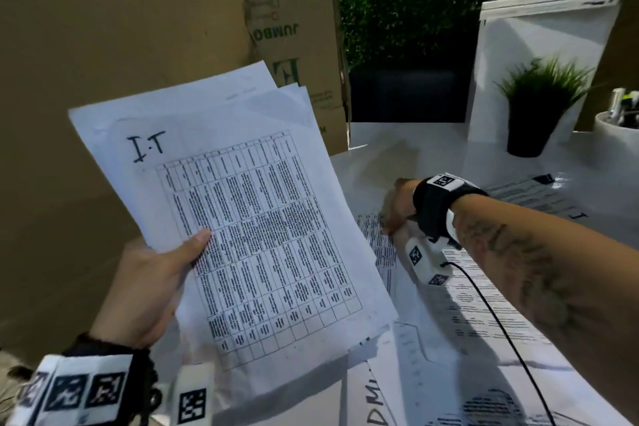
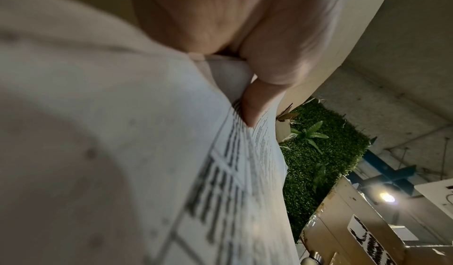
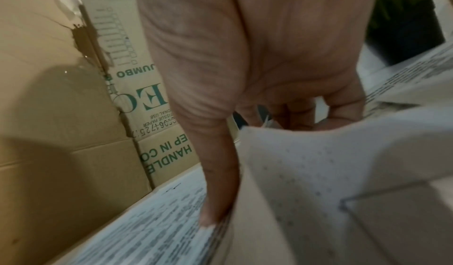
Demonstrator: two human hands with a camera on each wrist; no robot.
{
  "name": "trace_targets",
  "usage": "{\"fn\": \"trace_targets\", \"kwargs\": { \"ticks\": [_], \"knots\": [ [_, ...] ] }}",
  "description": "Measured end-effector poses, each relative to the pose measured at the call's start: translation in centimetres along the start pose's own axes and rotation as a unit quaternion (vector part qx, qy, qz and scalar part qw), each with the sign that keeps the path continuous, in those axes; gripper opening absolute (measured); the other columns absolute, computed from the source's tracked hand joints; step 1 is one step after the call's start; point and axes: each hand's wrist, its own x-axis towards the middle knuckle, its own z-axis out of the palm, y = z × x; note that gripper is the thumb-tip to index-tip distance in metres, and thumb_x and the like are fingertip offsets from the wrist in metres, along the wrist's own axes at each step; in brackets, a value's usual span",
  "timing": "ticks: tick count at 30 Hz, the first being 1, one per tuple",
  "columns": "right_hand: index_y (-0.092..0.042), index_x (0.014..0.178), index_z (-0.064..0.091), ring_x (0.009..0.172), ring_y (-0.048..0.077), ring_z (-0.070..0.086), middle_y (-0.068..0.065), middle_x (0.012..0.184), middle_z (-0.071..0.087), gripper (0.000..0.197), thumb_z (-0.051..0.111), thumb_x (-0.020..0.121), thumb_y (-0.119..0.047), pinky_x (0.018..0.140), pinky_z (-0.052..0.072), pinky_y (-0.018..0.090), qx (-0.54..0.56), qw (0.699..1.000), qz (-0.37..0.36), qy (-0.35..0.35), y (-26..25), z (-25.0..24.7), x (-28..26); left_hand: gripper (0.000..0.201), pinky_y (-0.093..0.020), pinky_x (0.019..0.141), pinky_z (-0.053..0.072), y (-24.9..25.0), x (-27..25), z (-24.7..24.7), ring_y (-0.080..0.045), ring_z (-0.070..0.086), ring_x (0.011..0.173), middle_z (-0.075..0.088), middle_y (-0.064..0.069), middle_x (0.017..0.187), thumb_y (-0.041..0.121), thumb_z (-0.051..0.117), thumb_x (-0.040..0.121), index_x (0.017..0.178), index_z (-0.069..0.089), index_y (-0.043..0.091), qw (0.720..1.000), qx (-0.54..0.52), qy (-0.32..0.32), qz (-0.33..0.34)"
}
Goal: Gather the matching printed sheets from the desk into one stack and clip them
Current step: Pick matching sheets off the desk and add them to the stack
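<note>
The left hand (image 1: 145,290) pinches a stack of printed sheets (image 1: 249,235) at centre left of the head view, thumb (image 1: 197,242) on top, fingers hidden beneath. At centre right, the right hand (image 1: 397,207) pinches up the edge of a sheet on the desk (image 3: 318,172), thumb (image 3: 215,191) beside it, fingers curled behind.

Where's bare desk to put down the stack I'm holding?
Bare desk lies between the cardboard box and the potted plant, beyond your right hand. Nearer you, loose printed sheets crowd the surface.
</note>
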Motion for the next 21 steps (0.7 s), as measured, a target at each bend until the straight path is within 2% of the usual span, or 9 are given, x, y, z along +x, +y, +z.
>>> {"fn": "trace_targets", "kwargs": {
  "ticks": [2,4,6,8,11,13,15,18,21],
  "knots": [
    [-0.008,0.137,0.051,0.091,0.021,0.060,0.013,0.127,0.062,0.075,0.087,0.071,-0.017,0.078,0.052,0.027,0.093,0.995,-0.011,0.038,1.1,0.4,0.8,0.027,-0.027,0.084,0.061,-0.2,0.0,0.1,-0.012,0.076,0.099,0.081,0.003,0.108,0.001,0.061,0.092,0.112,0.071,0.016,1.000,-0.008,-0.008,-0.013],
    [-0.018,0.143,0.044,0.076,0.020,0.057,0.012,0.135,0.057,0.073,0.076,0.079,-0.005,0.055,0.052,0.021,0.164,0.983,-0.027,0.074,2.0,0.8,1.4,0.026,-0.023,0.076,0.062,-0.3,0.0,0.3,-0.011,0.077,0.095,0.081,0.003,0.105,-0.002,0.058,0.095,0.110,0.071,0.016,1.000,-0.012,-0.016,-0.018],
    [-0.024,0.139,0.050,0.091,0.025,0.062,0.007,0.136,0.055,0.060,0.063,0.085,0.000,0.055,0.052,0.023,0.234,0.963,-0.049,0.121,2.7,1.0,1.8,0.027,-0.018,0.068,0.061,-0.3,0.0,0.8,-0.008,0.078,0.090,0.081,0.005,0.102,-0.004,0.057,0.096,0.107,0.071,0.016,1.000,-0.009,-0.020,-0.019],
    [-0.024,0.134,0.057,0.101,0.026,0.062,0.007,0.119,0.062,0.057,0.063,0.083,0.001,0.071,0.049,0.023,0.310,0.930,-0.080,0.183,2.9,0.9,2.1,0.028,-0.017,0.067,0.060,0.0,0.0,1.1,-0.006,0.078,0.088,0.082,0.008,0.099,-0.005,0.056,0.096,0.107,0.070,0.017,0.999,-0.008,-0.029,-0.011],
    [-0.014,0.135,0.056,0.081,0.019,0.063,0.005,0.091,0.064,0.053,0.067,0.085,0.001,0.061,0.048,0.017,0.411,0.873,-0.146,0.219,2.2,-0.3,0.6,0.030,-0.021,0.073,0.062,0.2,0.1,1.1,-0.009,0.077,0.094,0.081,0.007,0.103,-0.005,0.054,0.097,0.111,0.070,0.016,0.999,-0.025,-0.041,-0.010],
    [-0.012,0.118,0.065,0.081,0.021,0.065,0.007,0.094,0.069,0.028,0.064,0.091,-0.005,0.062,0.051,0.021,0.477,0.834,-0.183,0.210,1.6,-1.6,-1.3,0.030,-0.029,0.080,0.063,0.2,0.5,1.2,-0.013,0.077,0.099,0.080,0.002,0.111,-0.003,0.053,0.097,0.115,0.070,0.015,0.998,-0.058,-0.032,-0.019],
    [-0.019,0.092,0.070,0.075,0.020,0.066,0.002,0.085,0.071,0.012,0.061,0.095,-0.012,0.065,0.052,0.030,0.511,0.809,-0.220,0.190,1.2,-3.0,-3.8,0.024,-0.030,0.072,0.065,0.5,0.6,1.8,-0.014,0.079,0.086,0.081,-0.006,0.103,0.002,0.053,0.099,0.112,0.070,0.012,0.995,-0.082,-0.026,-0.042],
    [-0.019,0.093,0.067,0.069,0.017,0.069,0.002,0.086,0.073,0.014,0.055,0.100,-0.016,0.062,0.055,0.030,0.552,0.774,-0.283,0.123,0.8,-4.9,-7.8,0.037,-0.014,0.041,0.051,1.5,0.4,3.6,-0.001,0.067,0.045,0.074,0.005,0.055,0.008,0.047,0.104,0.085,0.079,0.011,0.993,-0.081,-0.038,-0.083],
    [-0.015,0.106,0.064,0.075,0.017,0.070,0.008,0.097,0.072,0.014,0.052,0.101,-0.015,0.064,0.057,0.030,0.563,0.753,-0.333,0.077,0.7,-6.7,-11.4,0.066,-0.014,0.042,0.052,2.6,0.1,5.8,0.000,0.071,0.050,0.075,0.010,0.058,0.007,0.046,0.104,0.049,0.078,0.022,0.991,-0.088,-0.058,-0.087]
  ]
}}
